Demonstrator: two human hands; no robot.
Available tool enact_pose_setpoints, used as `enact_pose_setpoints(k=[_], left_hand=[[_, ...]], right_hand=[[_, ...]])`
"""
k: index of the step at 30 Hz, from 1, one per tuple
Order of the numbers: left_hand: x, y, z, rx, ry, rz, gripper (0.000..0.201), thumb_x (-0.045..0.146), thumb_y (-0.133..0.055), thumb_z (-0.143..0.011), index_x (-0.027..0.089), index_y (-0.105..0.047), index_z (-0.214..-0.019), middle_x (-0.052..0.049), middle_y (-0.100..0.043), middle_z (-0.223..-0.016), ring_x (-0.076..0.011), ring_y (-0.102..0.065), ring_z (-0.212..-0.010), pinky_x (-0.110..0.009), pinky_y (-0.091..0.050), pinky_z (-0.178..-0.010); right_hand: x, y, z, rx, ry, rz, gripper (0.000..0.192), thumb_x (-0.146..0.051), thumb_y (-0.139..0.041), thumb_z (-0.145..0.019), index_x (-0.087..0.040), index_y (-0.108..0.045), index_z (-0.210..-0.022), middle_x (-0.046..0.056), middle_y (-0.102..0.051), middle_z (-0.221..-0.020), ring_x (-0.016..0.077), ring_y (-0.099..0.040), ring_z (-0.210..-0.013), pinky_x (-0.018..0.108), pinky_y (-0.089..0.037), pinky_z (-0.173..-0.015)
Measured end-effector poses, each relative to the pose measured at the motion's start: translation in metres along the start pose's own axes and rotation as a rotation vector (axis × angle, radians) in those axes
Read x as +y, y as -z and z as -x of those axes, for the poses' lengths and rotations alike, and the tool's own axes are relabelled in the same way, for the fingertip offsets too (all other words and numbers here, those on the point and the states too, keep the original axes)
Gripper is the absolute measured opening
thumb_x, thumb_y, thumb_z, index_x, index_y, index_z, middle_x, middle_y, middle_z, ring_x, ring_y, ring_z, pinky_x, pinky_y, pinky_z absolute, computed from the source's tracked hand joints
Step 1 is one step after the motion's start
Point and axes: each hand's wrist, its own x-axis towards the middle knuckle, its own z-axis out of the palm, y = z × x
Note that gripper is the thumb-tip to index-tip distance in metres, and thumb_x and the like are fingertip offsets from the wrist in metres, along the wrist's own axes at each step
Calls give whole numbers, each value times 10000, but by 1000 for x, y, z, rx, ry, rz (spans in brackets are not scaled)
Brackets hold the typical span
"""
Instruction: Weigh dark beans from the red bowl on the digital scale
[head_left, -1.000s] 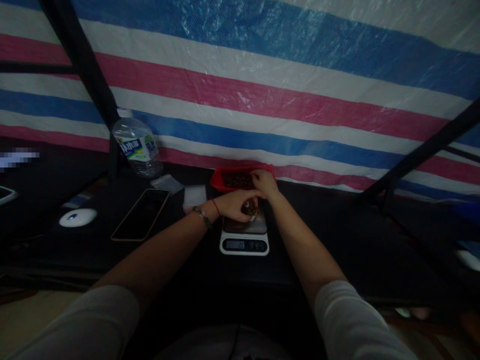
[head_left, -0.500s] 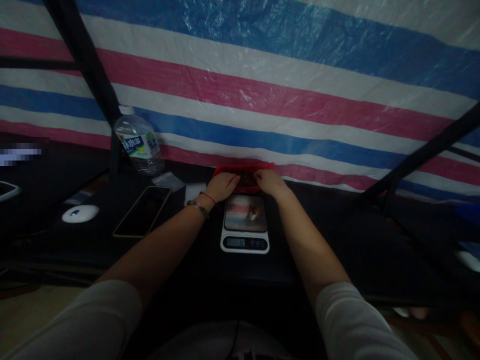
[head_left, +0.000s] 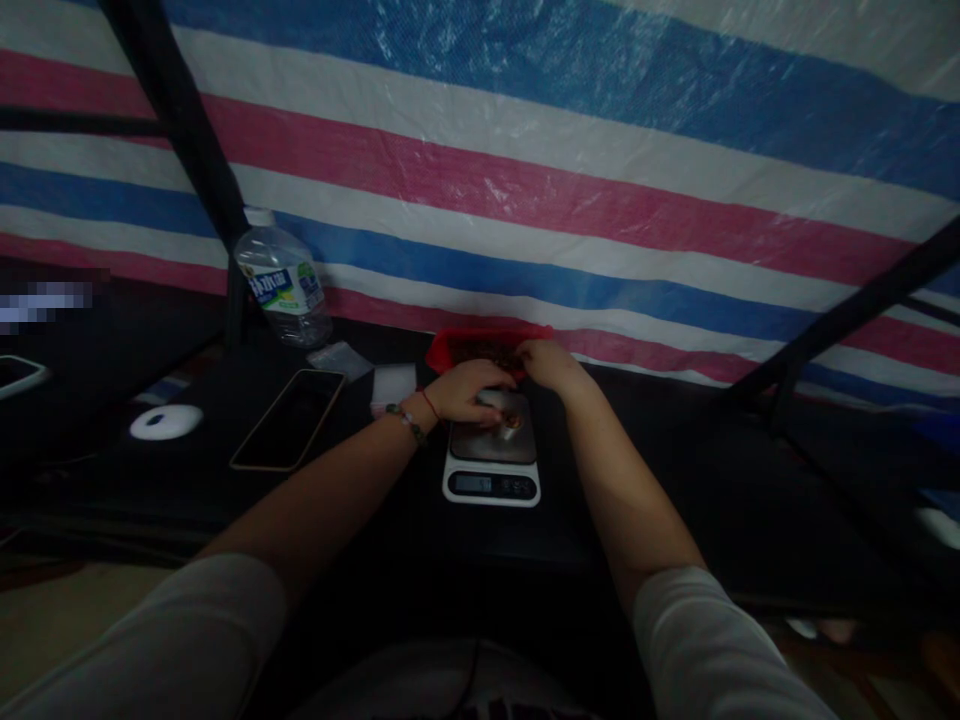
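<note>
A small digital scale [head_left: 491, 470] with a lit display sits on the dark table in front of me. A small round container [head_left: 511, 424] rests on its steel platform. My left hand [head_left: 465, 392], with bead bracelets on the wrist, hovers over the platform right beside that container, fingers curled; whether it pinches anything is hidden. Behind the scale stands a red tray [head_left: 450, 347] holding dark brown pieces. My right hand [head_left: 546, 364] reaches into the tray's right side with bent fingers.
A smartphone [head_left: 289, 419] lies face up left of the scale, with a white round device [head_left: 166, 422] further left. A water bottle [head_left: 283, 290] stands at the back left beside small clear bags [head_left: 341, 358]. A striped tarp wall rises behind the table.
My left hand came back from the red tray to the scale platform beside the small container. My right hand stayed at the tray.
</note>
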Motion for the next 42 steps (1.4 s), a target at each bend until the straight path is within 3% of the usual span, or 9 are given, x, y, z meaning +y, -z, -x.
enact_pose_setpoints(k=[6, 14, 17, 21, 25, 33, 36, 39, 42], left_hand=[[23, -8, -6, -7, -154, 9, 537, 462, -760, -647, 231, -652, -1120, -83, -692, -1034, -247, -631, -970, -354, -459, -902], [17, -13, -6, -40, -30, -42, 307, 382, -685, -723, 249, -697, -999, -49, -699, -950, -224, -630, -932, -348, -460, -898], [11, -15, -7, 109, 71, -160, 330, 400, -646, -759, 216, -681, -1030, -65, -692, -977, -231, -621, -958, -353, -461, -899], [-7, -7, -6, 406, 405, -399, 348, 404, -560, -835, 162, -650, -1067, -104, -678, -1019, -256, -614, -969, -363, -466, -879], [-24, 2, -2, 474, 533, -523, 370, 409, -540, -855, 143, -630, -1096, -123, -660, -1037, -269, -600, -990, -375, -458, -906], [-39, -5, -2, 515, 555, -489, 493, 384, -608, -826, 114, -527, -1232, -146, -610, -1159, -268, -568, -1080, -358, -452, -939], [-44, -5, -6, 494, 578, -462, 487, 312, -667, -779, 106, -526, -1197, -149, -631, -1106, -279, -583, -1036, -379, -455, -913], [-51, -3, -12, 407, 459, -500, 289, 181, -614, -787, 123, -608, -1071, -129, -652, -1048, -273, -575, -1020, -410, -422, -944], [-55, -2, -15, 337, 258, -549, 285, 104, -515, -817, 158, -665, -1053, -107, -643, -1121, -262, -531, -1074, -437, -375, -994]], right_hand=[[1, 1, 1, -16, -22, 2, 369, -84, -464, -826, -191, -687, -1100, 86, -688, -1144, 209, -620, -1057, 290, -446, -894], [1, 3, 2, -26, -18, 4, 360, -91, -473, -821, -187, -687, -1093, 84, -688, -1141, 215, -616, -1055, 294, -449, -891], [1, 4, 2, -23, -18, 5, 346, -96, -465, -827, -184, -693, -1072, 90, -693, -1124, 220, -621, -1047, 298, -449, -891], [2, 6, 3, -25, -12, 14, 343, -94, -460, -832, -174, -692, -1072, 95, -690, -1130, 219, -620, -1056, 297, -441, -908], [0, 9, 6, -23, -14, 28, 340, -113, -442, -857, -166, -681, -1092, 104, -685, -1140, 221, -621, -1058, 304, -447, -912], [0, 9, 5, -27, 24, 58, 348, -111, -435, -864, -155, -668, -1118, 112, -670, -1171, 223, -612, -1082, 304, -439, -939], [0, 6, 4, -50, 52, 57, 372, -96, -437, -847, -157, -667, -1132, 112, -668, -1178, 224, -610, -1092, 302, -439, -940], [0, 4, 3, -57, 60, 39, 383, -97, -439, -844, -160, -664, -1147, 107, -658, -1202, 219, -599, -1116, 299, -430, -958], [-1, 3, 4, -52, 58, 26, 374, -112, -450, -849, -167, -662, -1152, 102, -661, -1198, 217, -610, -1096, 295, -441, -945]])
